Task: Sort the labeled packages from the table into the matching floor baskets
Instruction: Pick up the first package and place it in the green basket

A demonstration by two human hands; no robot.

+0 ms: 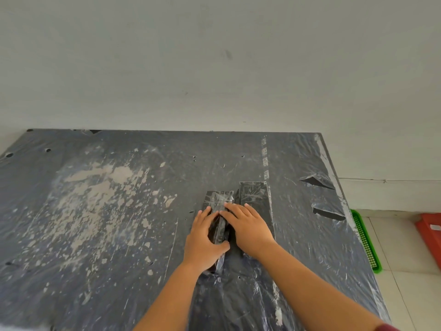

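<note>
Long black package in clear glossy film (218, 211) mid-right on plastic-covered grey table (95, 199). Left hand (202, 242) curled round its near end; right hand (248, 226) flat on its right side. Prob light, slippery wrap; grip both long sides. Green basket (365, 244) on floor off table's right edge.

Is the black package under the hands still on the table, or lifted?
On the table: the black package lies flat on the table beneath both hands.

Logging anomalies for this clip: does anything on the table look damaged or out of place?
Yes. The plastic film over the table is torn near the right edge, with flaps lifted, and pale scuffed patches mark the left side. Both hands rest on a black package.
</note>
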